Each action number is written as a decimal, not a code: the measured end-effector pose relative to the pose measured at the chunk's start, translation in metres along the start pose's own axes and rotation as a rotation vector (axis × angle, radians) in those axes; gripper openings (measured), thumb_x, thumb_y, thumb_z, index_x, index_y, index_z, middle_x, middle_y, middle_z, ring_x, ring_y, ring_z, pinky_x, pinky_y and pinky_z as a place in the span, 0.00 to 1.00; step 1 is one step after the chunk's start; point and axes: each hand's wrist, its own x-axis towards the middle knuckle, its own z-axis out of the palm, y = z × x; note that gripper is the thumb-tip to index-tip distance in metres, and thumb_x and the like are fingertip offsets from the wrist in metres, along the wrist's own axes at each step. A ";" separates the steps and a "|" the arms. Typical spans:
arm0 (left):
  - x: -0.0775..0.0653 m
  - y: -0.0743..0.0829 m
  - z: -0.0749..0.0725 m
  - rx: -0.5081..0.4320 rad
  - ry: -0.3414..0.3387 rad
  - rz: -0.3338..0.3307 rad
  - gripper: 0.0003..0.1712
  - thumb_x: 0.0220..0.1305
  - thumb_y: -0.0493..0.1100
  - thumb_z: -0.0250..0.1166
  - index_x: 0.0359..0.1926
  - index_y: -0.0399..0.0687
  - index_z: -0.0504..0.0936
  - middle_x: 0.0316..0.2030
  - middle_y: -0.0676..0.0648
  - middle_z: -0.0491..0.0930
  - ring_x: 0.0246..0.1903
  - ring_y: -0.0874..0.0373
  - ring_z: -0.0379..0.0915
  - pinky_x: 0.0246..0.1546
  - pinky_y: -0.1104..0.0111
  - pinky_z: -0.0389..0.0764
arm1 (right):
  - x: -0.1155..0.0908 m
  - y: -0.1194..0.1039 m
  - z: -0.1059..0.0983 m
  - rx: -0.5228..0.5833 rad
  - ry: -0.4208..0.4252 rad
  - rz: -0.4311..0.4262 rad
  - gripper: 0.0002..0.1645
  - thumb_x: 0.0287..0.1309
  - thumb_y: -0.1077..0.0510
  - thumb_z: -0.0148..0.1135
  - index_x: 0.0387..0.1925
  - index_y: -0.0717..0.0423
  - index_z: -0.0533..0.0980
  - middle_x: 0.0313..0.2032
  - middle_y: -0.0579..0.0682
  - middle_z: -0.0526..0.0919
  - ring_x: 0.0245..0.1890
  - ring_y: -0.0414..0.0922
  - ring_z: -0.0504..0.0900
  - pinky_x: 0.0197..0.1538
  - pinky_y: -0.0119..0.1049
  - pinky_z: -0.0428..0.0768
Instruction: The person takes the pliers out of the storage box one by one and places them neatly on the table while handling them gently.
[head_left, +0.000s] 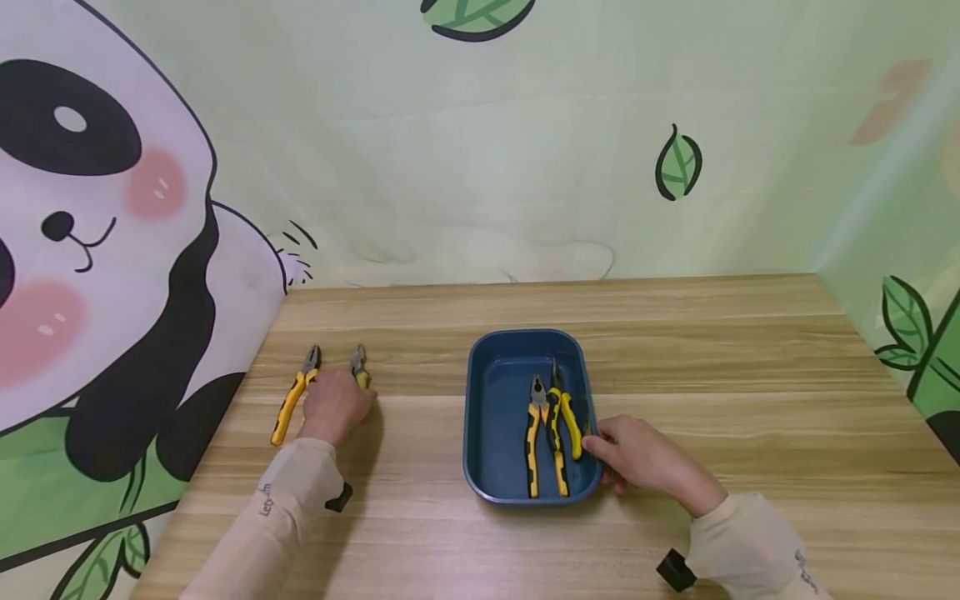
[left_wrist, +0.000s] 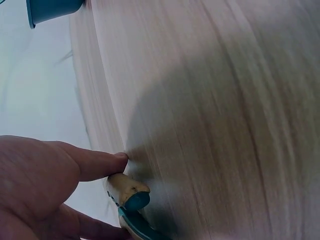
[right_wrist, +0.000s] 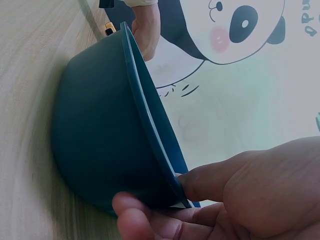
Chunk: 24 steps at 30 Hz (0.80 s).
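Note:
My left hand (head_left: 337, 404) holds the handles of a pair of pliers (head_left: 359, 362) at the left of the table. In the left wrist view, thumb and a finger lie either side of the handle ends (left_wrist: 129, 192). Just left of that hand lie combination pliers (head_left: 287, 410) with yellow-and-black handles, partly covered by it. My right hand (head_left: 637, 450) pinches the right rim of a blue tray (head_left: 491, 483), thumb over the rim and fingers outside below it. Inside the tray lie combination pliers (head_left: 533, 450) and long-nose pliers (head_left: 573, 429), their handles crossing.
The wooden table (head_left: 750, 358) meets a printed backdrop (head_left: 480, 183) along its far edge. The backdrop also borders the table at left and right, with a large panda drawing (head_left: 150, 275) on the left.

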 end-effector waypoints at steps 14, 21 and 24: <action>-0.003 0.002 0.000 0.016 -0.006 -0.022 0.28 0.70 0.55 0.66 0.30 0.30 0.76 0.39 0.27 0.72 0.34 0.40 0.73 0.27 0.55 0.80 | 0.000 0.001 0.000 0.002 -0.007 -0.028 0.15 0.76 0.59 0.55 0.32 0.61 0.79 0.19 0.47 0.79 0.14 0.41 0.76 0.21 0.33 0.71; -0.003 0.002 0.000 0.011 -0.001 -0.034 0.27 0.70 0.55 0.66 0.28 0.33 0.76 0.34 0.32 0.72 0.30 0.44 0.74 0.23 0.59 0.76 | 0.001 0.000 -0.001 0.007 -0.013 -0.004 0.15 0.77 0.59 0.54 0.33 0.61 0.79 0.19 0.47 0.79 0.15 0.41 0.76 0.22 0.34 0.72; -0.003 0.002 -0.001 0.006 -0.008 -0.037 0.27 0.70 0.55 0.66 0.28 0.35 0.75 0.31 0.35 0.72 0.28 0.46 0.74 0.22 0.62 0.74 | 0.000 0.000 -0.001 0.011 -0.012 0.005 0.15 0.77 0.59 0.54 0.33 0.61 0.79 0.20 0.48 0.79 0.15 0.41 0.76 0.22 0.34 0.72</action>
